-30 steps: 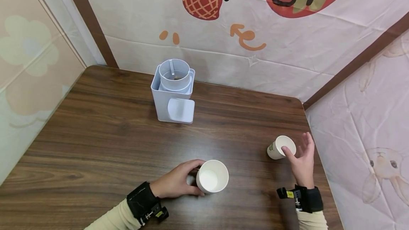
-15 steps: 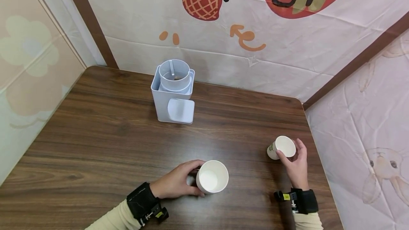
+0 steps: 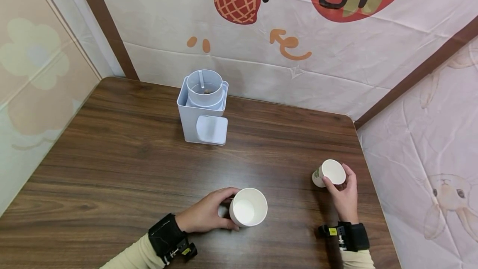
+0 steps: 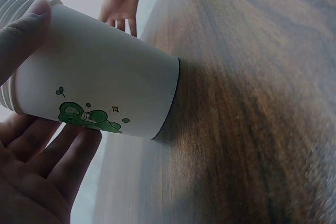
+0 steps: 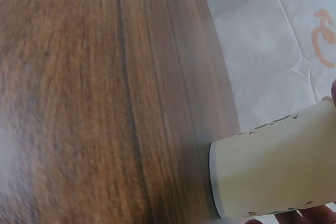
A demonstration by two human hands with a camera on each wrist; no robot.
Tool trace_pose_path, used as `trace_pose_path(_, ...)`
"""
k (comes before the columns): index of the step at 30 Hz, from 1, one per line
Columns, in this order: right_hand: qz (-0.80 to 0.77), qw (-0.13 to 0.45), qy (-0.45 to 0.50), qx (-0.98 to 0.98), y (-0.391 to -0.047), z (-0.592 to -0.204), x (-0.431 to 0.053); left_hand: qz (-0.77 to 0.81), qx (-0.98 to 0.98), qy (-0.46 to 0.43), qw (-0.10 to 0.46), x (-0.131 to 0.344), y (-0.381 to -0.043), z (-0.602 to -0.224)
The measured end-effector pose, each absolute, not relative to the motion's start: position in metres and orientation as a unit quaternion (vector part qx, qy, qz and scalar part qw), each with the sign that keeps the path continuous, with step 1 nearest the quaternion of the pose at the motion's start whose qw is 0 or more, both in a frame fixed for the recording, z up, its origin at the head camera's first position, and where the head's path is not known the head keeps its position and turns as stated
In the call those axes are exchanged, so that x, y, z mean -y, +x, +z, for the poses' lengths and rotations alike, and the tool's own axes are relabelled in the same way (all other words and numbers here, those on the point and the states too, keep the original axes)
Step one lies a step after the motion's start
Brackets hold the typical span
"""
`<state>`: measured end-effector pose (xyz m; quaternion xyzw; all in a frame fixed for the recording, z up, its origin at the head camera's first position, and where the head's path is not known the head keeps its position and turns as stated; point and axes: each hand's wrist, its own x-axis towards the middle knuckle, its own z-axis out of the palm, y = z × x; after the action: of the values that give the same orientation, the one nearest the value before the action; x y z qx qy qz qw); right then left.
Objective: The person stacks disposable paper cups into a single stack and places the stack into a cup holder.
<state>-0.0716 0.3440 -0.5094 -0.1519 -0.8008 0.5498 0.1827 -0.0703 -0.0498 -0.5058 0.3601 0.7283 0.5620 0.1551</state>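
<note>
In the head view my left hand point(image 3: 205, 213) grips a stack of white paper cups point(image 3: 257, 206) near the front middle of the table. The left wrist view shows several rims nested at the top of this stack point(image 4: 105, 66) and a green print low on the outer wall. Thumb and fingers lie on opposite sides near the rims. Toward the table's right edge, my right hand point(image 3: 345, 196) holds a white paper cup point(image 3: 319, 176), thumb at the near side of its mouth and fingers round the far right side. The right wrist view shows the cup's pale wall point(image 5: 273, 166) with small green prints.
A pale blue square container point(image 3: 190, 123) stands at the back of the brown wooden table point(image 3: 112, 157). A round cup-shaped piece point(image 3: 204, 99) sits in its top, and a flat tab point(image 3: 214, 130) juts from its front. Printed cloth walls point(image 3: 254, 69) border the table.
My right hand has moved left and closed round the paper cup; its fingers were spread beside it a second ago. The left hand and its stack have stayed in place.
</note>
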Motion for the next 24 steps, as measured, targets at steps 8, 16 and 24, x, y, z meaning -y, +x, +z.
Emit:
trace_pose_path(8,0.553,0.189,-0.163,0.795,-0.0701,-0.5099,-0.3421,0.563,-0.727,0.365,0.148,0.0501,-0.0692,-0.5009)
trace_pose_path(16,0.550,0.190,-0.176,0.794,-0.0700,-0.5092,-0.3414,0.561,-0.725,0.372,0.144,0.0500,-0.0700,-0.5049)
trace_pose_path(24,0.554,0.194,-0.158,0.794,-0.0708,-0.5018,-0.3380,0.560,-0.729,0.361,0.155,0.0503,-0.0709,-0.5055)
